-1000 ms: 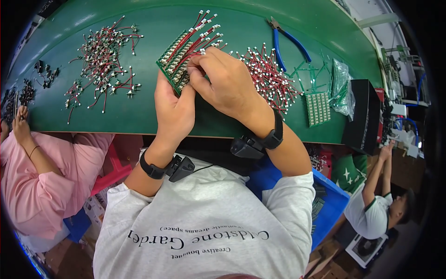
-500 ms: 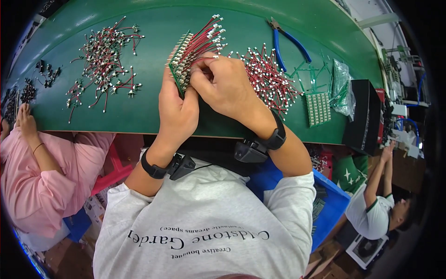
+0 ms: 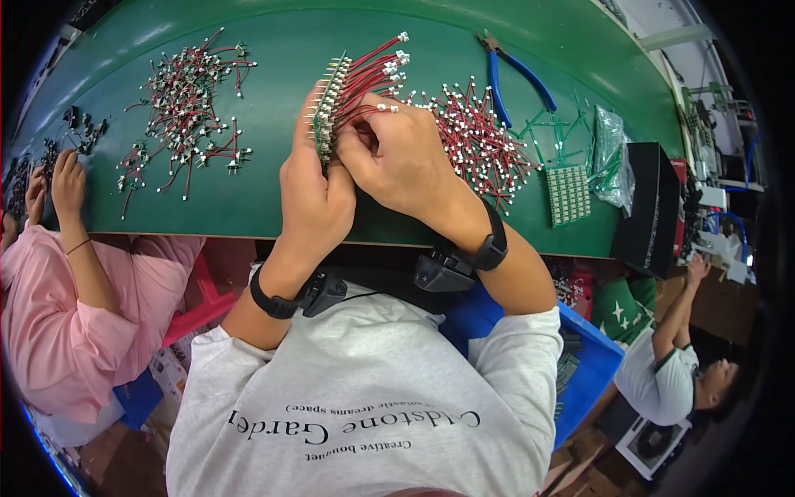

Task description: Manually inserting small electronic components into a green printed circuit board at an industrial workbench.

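Observation:
My left hand (image 3: 315, 186) grips a green circuit board panel (image 3: 325, 103) by its edge, tilted up off the table. Rows of white connectors and gold pins line the panel. Several red-and-black cables (image 3: 373, 73) with white plugs stick out from it to the right. My right hand (image 3: 393, 153) is closed in a pinch at the panel's right side, near its lower connectors. A cable with a white plug shows just above that hand's knuckles. What the right fingertips pinch is hidden behind the hand.
Loose red cables (image 3: 484, 141) lie piled right of my hands. Left is a pile of small wired boards (image 3: 195, 99). Blue-handled cutters (image 3: 517, 74), another board panel (image 3: 568, 195), a plastic bag (image 3: 610, 157) and a black box (image 3: 648, 207) lie right. A co-worker's hand (image 3: 68, 186) is far left.
The panel has turned more edge-on and shifted slightly right in my left hand. My right hand stays pinched beside it. The left co-worker's hands have moved up over the table.

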Available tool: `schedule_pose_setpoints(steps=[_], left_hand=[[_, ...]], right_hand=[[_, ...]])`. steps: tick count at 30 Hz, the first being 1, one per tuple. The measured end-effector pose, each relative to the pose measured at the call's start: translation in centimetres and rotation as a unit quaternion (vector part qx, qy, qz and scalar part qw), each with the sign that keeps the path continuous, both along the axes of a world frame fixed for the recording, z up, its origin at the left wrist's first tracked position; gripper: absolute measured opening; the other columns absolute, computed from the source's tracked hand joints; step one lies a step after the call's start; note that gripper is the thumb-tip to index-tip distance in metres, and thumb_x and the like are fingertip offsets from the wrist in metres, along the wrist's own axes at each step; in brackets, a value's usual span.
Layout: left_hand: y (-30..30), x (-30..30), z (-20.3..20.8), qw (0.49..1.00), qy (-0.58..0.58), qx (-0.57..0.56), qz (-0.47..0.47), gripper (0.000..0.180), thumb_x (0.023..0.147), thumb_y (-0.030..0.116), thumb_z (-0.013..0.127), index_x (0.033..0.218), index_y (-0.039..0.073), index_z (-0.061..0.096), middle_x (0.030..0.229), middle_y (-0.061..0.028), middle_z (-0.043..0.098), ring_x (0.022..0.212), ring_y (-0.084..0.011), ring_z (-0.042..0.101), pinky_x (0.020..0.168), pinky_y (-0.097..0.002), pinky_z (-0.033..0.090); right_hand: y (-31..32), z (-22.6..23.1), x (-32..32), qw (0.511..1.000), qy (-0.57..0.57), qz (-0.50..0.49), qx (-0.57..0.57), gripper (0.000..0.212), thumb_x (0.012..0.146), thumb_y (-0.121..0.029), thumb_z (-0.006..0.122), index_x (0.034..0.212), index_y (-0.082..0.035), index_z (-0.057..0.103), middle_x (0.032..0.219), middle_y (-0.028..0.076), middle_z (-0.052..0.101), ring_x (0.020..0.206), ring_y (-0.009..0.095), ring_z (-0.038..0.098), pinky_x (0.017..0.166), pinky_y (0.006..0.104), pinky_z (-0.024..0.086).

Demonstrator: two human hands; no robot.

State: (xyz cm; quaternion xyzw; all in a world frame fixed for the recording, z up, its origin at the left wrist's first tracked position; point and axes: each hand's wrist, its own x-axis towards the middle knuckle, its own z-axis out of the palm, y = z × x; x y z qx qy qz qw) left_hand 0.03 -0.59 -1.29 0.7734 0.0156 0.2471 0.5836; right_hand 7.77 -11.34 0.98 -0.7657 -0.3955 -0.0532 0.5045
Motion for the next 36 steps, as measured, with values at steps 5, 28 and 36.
schedule_pose_setpoints(steps=[5,28,36], left_hand=[[0.3,-0.2,-0.2,0.999,0.004,-0.032,0.02,0.057,0.085,-0.01,0.042,0.141,-0.004,0.035,0.114,-0.0165,0.063,0.1,-0.0186,0.062,0.086,-0.0289,0.048],[1.3,-1.2,0.7,0.962,0.071,-0.263,-0.033,0.047,0.087,-0.011,0.043,0.133,-0.004,0.042,0.126,-0.0102,0.056,0.115,-0.0151,0.054,0.101,-0.0308,0.042],[3.3,-0.9,0.3,0.908,0.06,-0.413,-0.02,0.046,0.083,-0.013,0.046,0.129,-0.003,0.043,0.118,-0.0117,0.059,0.106,-0.0195,0.06,0.094,-0.0335,0.049]], right_hand=[[0.5,-0.6,-0.4,0.987,-0.153,-0.041,0.019,0.017,0.075,0.002,0.066,0.092,0.001,0.059,0.081,0.015,0.062,0.071,0.032,0.062,0.06,0.0382,0.051],[-2.2,1.3,3.6,0.968,-0.159,-0.189,0.04,0.019,0.076,-0.006,0.074,0.093,-0.004,0.065,0.066,0.002,0.058,0.05,0.009,0.047,0.044,0.0247,0.037],[-2.9,-0.4,4.2,0.978,-0.129,-0.092,-0.139,0.015,0.077,-0.013,0.072,0.091,-0.008,0.07,0.08,0.008,0.061,0.067,0.025,0.06,0.061,0.0337,0.048]])
